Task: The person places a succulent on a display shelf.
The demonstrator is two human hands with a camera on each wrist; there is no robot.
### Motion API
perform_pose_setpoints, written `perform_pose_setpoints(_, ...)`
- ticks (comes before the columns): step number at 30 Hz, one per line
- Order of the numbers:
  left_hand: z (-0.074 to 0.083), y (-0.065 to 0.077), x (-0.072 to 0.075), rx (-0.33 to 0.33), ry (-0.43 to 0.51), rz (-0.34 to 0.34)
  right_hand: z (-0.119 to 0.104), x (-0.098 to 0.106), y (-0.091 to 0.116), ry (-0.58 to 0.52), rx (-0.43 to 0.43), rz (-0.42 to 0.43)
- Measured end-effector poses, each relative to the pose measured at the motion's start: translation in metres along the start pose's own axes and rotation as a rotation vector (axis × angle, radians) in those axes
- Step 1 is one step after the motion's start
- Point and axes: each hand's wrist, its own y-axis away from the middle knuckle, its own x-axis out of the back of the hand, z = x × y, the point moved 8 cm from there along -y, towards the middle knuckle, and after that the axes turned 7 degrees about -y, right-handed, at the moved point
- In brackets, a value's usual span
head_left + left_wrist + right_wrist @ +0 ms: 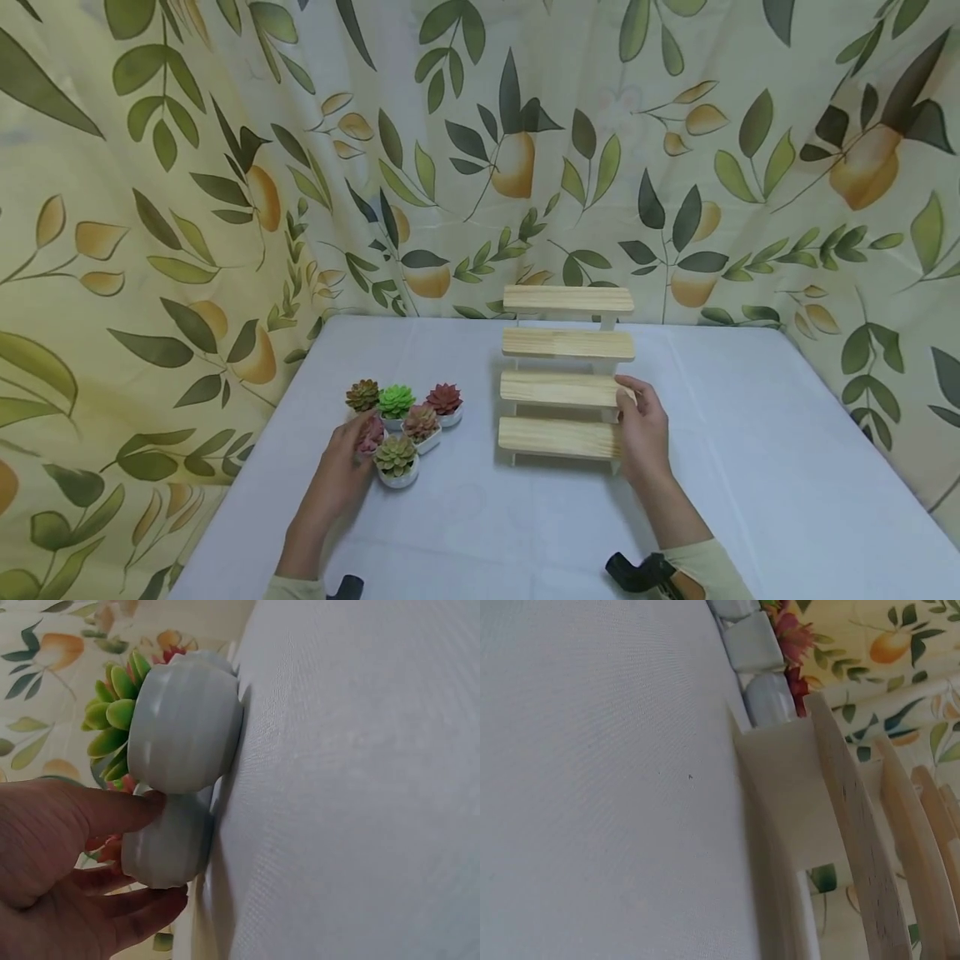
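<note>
My left hand (pixel 341 475) holds the white pot (pixel 166 844) of a small pink succulent (pixel 371 435) at the left of a cluster. In the left wrist view, thumb and fingers stand around that pot, beside a ribbed white pot (pixel 184 727) with a green plant. Around it in the head view are a bright green succulent (pixel 396 401), a dusty pink one (pixel 421 422), a pale green one (pixel 395 456), a dark red one (pixel 444 398) and a brownish one (pixel 362 395). My right hand (pixel 647 429) grips the right side of a four-step wooden stand (pixel 558 387).
A white cloth covers the table (pixel 465 533). Behind and to the left hangs a curtain (pixel 315 208) printed with leaves and fruit. The stand's legs (pixel 787 787) rest on the cloth to the right of the plants.
</note>
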Motion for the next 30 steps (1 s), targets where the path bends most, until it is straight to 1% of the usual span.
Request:
perform_pose_setpoints(6, 0.001, 0.002, 0.001, -0.011, -0.005, -0.011, 0.002, 0.0, 0.002, 0.007, 0.006, 0.0)
perform_pose_setpoints(12, 0.0, 0.002, 0.003, -0.027, -0.028, -0.005, 0.003, 0.001, 0.001, 0.005, 0.015, 0.005)
perform_pose_setpoints(19, 0.0, 0.002, 0.001, -0.037, -0.042, -0.009, 0.001, 0.002, 0.002, -0.009, 0.028, -0.028)
perform_pose_setpoints(22, 0.0, 0.003, 0.004, -0.024, -0.058, 0.001, -0.001, 0.001, 0.004, -0.021, 0.013, -0.035)
perform_pose_setpoints(26, -0.001, 0.005, 0.01, 0.023, -0.063, 0.001, 0.001, 0.0, 0.002, -0.027, 0.007, -0.037)
perform_pose_setpoints(28, -0.001, 0.005, 0.014, 0.041, -0.054, 0.005, 0.001, 0.001, 0.003, -0.027, 0.015, -0.038)
perform_pose_setpoints(30, 0.0, 0.005, 0.019, 0.042, -0.038, 0.016, 0.002, 0.002, 0.001, -0.028, 0.031, -0.039)
